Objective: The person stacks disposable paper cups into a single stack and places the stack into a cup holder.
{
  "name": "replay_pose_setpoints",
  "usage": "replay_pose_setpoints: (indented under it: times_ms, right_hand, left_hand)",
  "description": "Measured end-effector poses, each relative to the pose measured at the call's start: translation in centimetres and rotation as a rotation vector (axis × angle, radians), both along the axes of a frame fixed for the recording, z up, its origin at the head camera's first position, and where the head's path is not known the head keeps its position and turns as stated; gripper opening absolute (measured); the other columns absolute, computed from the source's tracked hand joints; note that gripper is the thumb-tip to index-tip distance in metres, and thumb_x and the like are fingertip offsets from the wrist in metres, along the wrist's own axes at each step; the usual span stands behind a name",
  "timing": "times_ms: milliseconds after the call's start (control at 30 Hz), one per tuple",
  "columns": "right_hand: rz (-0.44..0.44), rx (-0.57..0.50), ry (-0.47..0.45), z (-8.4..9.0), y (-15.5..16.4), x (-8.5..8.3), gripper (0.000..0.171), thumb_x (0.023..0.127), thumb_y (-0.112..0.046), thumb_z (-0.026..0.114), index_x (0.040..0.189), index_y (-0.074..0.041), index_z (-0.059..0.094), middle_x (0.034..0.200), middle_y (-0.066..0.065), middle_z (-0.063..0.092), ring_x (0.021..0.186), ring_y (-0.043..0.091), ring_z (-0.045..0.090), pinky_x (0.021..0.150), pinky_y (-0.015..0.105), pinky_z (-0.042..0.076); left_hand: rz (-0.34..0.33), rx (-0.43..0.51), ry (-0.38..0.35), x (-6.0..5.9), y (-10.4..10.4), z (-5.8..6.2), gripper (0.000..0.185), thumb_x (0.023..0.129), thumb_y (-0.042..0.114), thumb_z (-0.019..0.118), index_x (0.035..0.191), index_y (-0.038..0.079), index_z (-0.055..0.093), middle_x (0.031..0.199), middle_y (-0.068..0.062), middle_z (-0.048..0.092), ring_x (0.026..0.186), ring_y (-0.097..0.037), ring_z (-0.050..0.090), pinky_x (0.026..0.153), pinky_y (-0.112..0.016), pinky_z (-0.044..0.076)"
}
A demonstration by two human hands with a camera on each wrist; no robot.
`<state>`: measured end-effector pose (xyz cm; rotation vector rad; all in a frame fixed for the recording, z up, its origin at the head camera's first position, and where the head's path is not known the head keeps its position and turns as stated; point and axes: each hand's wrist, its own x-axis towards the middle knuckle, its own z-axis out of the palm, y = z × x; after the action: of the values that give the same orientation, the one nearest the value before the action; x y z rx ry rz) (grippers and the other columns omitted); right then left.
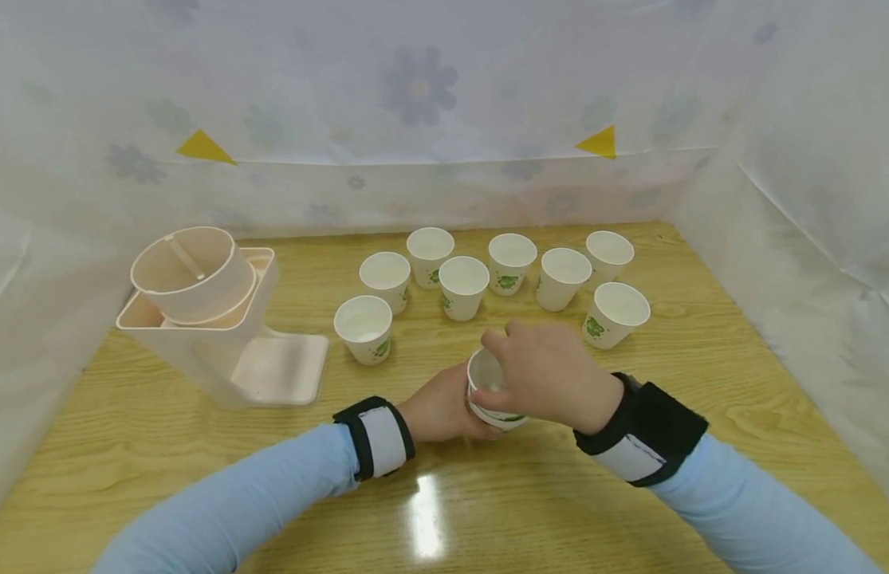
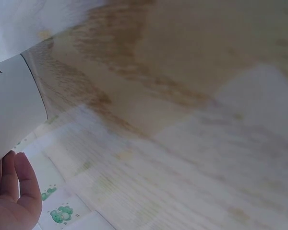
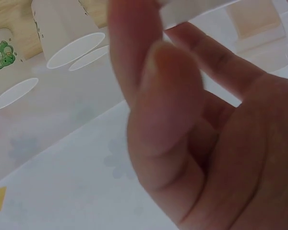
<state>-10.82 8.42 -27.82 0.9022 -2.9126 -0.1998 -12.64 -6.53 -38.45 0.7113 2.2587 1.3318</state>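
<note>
Left hand [image 1: 440, 410] grips the near paper cup [image 1: 487, 395] from its left; right hand [image 1: 548, 375] fingers [image 1: 496, 343] pinch its rim; advise steadying the base on the worktop [image 1: 559, 494], lifting gently.

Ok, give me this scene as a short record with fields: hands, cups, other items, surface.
left hand: holds held cup from the side
right hand: pinches held cup's rim
held cup: tilted, just above the table
other cups: eight loose cups upright behind the hands
dispenser: beige, far left
backdrop: floral sheet
</note>
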Motion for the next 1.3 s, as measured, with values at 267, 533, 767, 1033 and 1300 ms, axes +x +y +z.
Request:
replay_pose_setpoints:
  times_ms: [267, 533, 767, 1033, 1300]
  right_hand:
    - [-0.038, 0.031, -0.049, -0.4, -0.4, 0.2, 0.054, 0.072, -0.058, 0.065, 0.1, -0.012, 0.063, 0.082, 0.007, 0.064, 0.055, 0.019, 0.055, 0.042, 0.03, 0.041]
    - [-0.039, 0.003, -0.069, -0.8, -0.4, 0.4, 0.051, 0.072, -0.056, 0.067, 0.096, -0.011, 0.062, 0.077, 0.006, 0.062, 0.055, 0.018, 0.054, 0.043, 0.029, 0.042]
    - [-0.045, 0.045, -0.104, -1.4, -0.4, 0.3, 0.056, 0.072, -0.058, 0.065, 0.105, -0.013, 0.063, 0.082, 0.007, 0.062, 0.052, 0.015, 0.05, 0.042, 0.026, 0.039]
    - [-0.029, 0.003, -0.124, -2.0, 0.6, -0.3, 0.065, 0.073, -0.066, 0.061, 0.11, -0.012, 0.061, 0.089, 0.008, 0.065, 0.056, 0.017, 0.056, 0.043, 0.027, 0.04]
    - [-0.278, -0.167, -0.135, -0.6, 6.5, -4.2, 0.062, 0.085, -0.055, 0.055, 0.121, -0.004, 0.056, 0.108, 0.017, 0.064, 0.088, 0.032, 0.064, 0.059, 0.041, 0.05]
  left_hand:
    - [-0.005, -0.017, 0.024, -0.1, 0.0, -0.2, 0.077, 0.065, 0.02, 0.084, 0.13, 0.017, 0.043, 0.123, 0.001, 0.058, 0.11, -0.013, 0.055, 0.095, -0.028, 0.044]
    - [-0.006, -0.03, 0.019, -0.1, 0.0, 0.0, 0.079, 0.065, 0.018, 0.084, 0.132, 0.019, 0.041, 0.124, 0.001, 0.058, 0.112, -0.013, 0.054, 0.096, -0.027, 0.043]
    - [-0.011, -0.032, 0.013, -0.1, -0.1, 0.0, 0.083, 0.066, 0.019, 0.084, 0.134, 0.022, 0.037, 0.126, 0.001, 0.057, 0.113, -0.014, 0.054, 0.095, -0.028, 0.044]
    - [-0.012, -0.044, 0.032, -0.2, -0.1, -0.2, 0.079, 0.067, 0.022, 0.083, 0.132, 0.019, 0.039, 0.124, 0.0, 0.057, 0.112, -0.014, 0.055, 0.094, -0.028, 0.045]
    - [0.001, -0.018, 0.038, -0.1, 0.0, -0.3, 0.076, 0.065, 0.018, 0.084, 0.129, 0.017, 0.043, 0.124, 0.001, 0.058, 0.115, -0.013, 0.055, 0.101, -0.031, 0.041]
